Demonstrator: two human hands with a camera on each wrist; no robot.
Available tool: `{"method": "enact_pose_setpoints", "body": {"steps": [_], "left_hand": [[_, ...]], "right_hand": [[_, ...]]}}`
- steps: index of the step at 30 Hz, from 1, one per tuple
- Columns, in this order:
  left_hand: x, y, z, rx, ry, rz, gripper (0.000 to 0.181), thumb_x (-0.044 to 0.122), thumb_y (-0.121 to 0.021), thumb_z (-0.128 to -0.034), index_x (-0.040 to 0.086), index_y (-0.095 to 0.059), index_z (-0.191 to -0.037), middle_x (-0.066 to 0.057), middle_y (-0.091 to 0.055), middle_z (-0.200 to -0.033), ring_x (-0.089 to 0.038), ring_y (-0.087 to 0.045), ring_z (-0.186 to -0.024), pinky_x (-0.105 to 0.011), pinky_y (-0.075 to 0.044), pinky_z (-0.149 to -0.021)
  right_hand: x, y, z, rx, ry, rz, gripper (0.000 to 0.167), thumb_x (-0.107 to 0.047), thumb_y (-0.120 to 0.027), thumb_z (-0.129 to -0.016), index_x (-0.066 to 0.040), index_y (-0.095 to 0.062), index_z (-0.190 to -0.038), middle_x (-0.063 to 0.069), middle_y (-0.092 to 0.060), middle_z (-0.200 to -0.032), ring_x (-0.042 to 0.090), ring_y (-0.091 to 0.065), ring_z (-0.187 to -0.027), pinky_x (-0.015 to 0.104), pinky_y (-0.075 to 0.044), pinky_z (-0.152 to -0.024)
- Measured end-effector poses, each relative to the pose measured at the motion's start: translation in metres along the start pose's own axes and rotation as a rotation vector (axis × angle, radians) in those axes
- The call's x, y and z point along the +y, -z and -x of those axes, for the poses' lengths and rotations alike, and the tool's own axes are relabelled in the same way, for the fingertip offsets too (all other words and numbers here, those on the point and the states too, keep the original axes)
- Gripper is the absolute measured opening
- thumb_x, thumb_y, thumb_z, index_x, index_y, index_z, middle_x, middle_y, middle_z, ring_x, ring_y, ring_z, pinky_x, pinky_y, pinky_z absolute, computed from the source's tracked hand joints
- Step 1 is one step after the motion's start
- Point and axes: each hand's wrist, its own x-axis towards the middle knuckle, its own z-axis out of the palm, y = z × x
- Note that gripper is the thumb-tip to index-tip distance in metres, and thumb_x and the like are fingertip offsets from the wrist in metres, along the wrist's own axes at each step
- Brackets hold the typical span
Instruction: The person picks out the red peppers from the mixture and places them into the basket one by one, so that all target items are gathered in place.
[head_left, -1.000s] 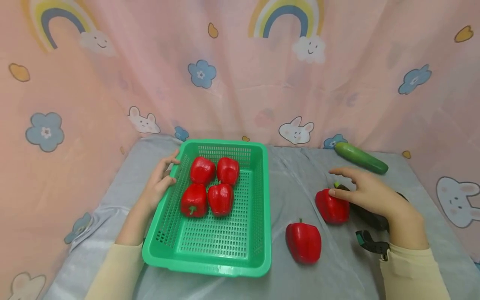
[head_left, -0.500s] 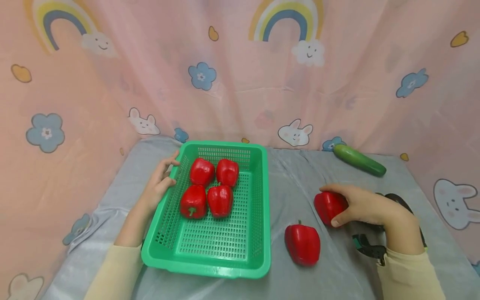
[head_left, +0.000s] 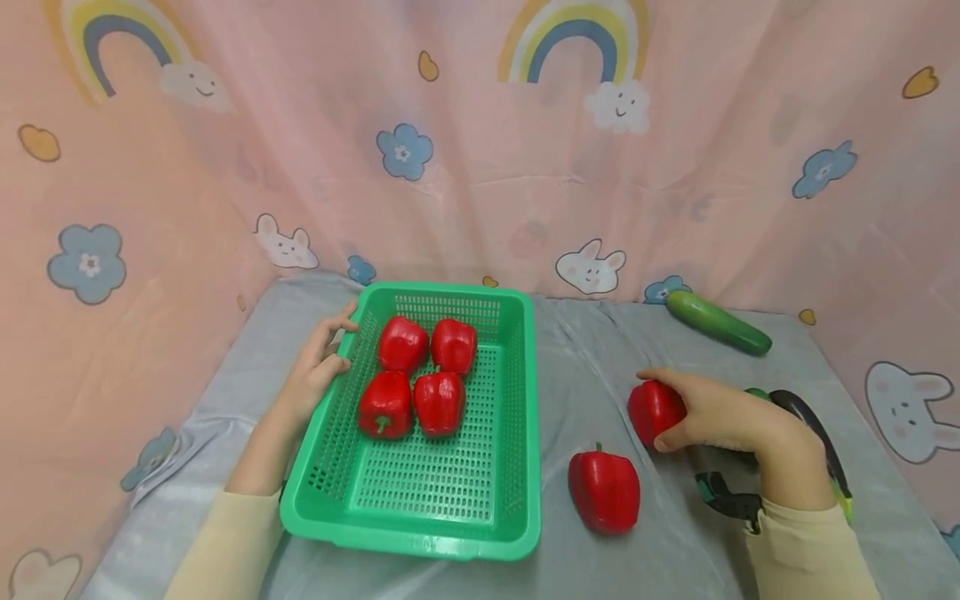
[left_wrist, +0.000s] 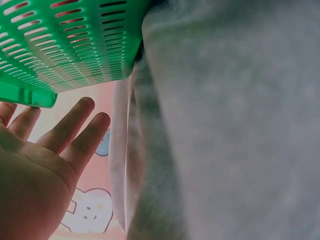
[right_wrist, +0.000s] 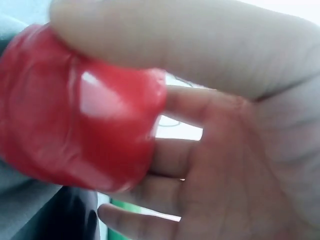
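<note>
My right hand (head_left: 712,412) holds a red bell pepper (head_left: 654,412) on the right side of the cloth, thumb on the near side and fingers over the far side. The right wrist view shows the pepper (right_wrist: 95,115) between the thumb and the fingers. My left hand (head_left: 311,367) is at the left rim of a green perforated basket (head_left: 534,433). In the left wrist view its fingers (left_wrist: 75,125) are stretched out, some close under the basket rim (left_wrist: 30,95). Several red bell peppers (head_left: 439,403) sit together inside the basket.
Another red bell pepper (head_left: 604,492) stands between the basket and my right arm. A green cucumber (head_left: 717,322) lies at the back right. Beside my right wrist is a dark eggplant (head_left: 810,423), partly hidden by the arm. A pink patterned curtain (head_left: 480,208) hangs behind the grey cloth.
My right hand has come down over the right-hand bell pepper and taken hold of it, then shifted slightly left, tilting it a little. The left hand stays at the basket rim.
</note>
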Motion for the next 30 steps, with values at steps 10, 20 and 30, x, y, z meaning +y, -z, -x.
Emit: {"method": "enact_pose_setpoints", "body": {"steps": [10, 20, 30], "left_hand": [[0.003, 0.005, -0.002, -0.014, 0.005, -0.014, 0.049, -0.007, -0.042, -0.0905, -0.005, -0.048, -0.139, -0.006, -0.027, -0.180, -0.049, -0.058, -0.134, -0.026, -0.057, -0.088], [-0.003, -0.002, 0.001, -0.003, -0.007, 0.018, 0.050, -0.009, -0.041, -0.0885, -0.007, -0.048, -0.138, -0.009, -0.028, -0.179, -0.026, -0.065, -0.126, -0.026, -0.059, -0.085], [-0.001, 0.000, 0.002, -0.003, 0.019, -0.040, 0.049, -0.003, -0.044, -0.0922, -0.002, -0.049, -0.141, -0.002, -0.028, -0.179, -0.053, -0.052, -0.141, -0.028, -0.049, -0.097]], "right_hand": [[-0.009, 0.000, -0.002, 0.180, 0.096, -0.023, 0.102, -0.043, -0.088, -0.087, 0.001, -0.031, -0.160, 0.024, -0.060, -0.138, 0.045, -0.059, -0.123, 0.050, -0.065, -0.078], [-0.028, -0.003, -0.001, 0.304, 0.187, 0.042, 0.094, -0.039, -0.092, -0.084, -0.003, -0.042, -0.156, 0.020, -0.064, -0.137, 0.043, -0.063, -0.120, 0.051, -0.066, -0.078], [-0.049, -0.011, -0.003, 0.348, 0.270, 0.060, 0.097, -0.041, -0.091, -0.086, -0.005, -0.042, -0.163, 0.017, -0.060, -0.148, 0.041, -0.062, -0.127, 0.056, -0.065, -0.086]]}}
